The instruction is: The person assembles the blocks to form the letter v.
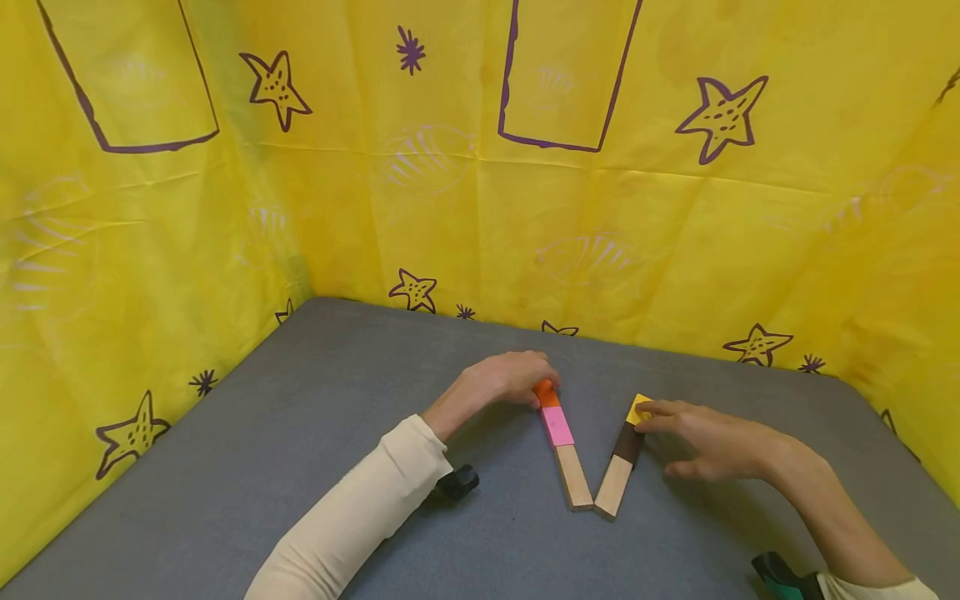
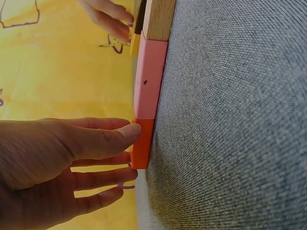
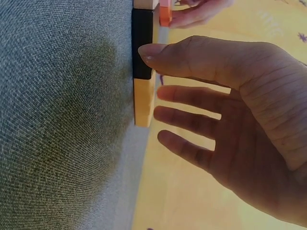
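Blocks laid end to end form a V on the grey surface. Its left arm runs from a plain wooden block (image 1: 573, 477) through a pink block (image 1: 557, 426) to an orange block (image 1: 550, 396) at the far end. My left hand (image 1: 513, 377) pinches the orange block, thumb on one side and fingers partly hidden behind it. The right arm has a plain wooden block (image 1: 613, 486), a dark brown block (image 1: 628, 443) and a yellow block (image 1: 637, 410). Fairly straight fingers of my right hand (image 1: 708, 437) rest at the yellow block; the thumb stands apart from it.
A grey fabric-covered table (image 1: 315, 467) lies under everything. Yellow cloth (image 1: 480, 208) with drawn starfish and fish hangs behind it and along its sides. Dark wrist devices (image 1: 459, 482) show at both sleeves. The near ends of the V touch or almost touch.
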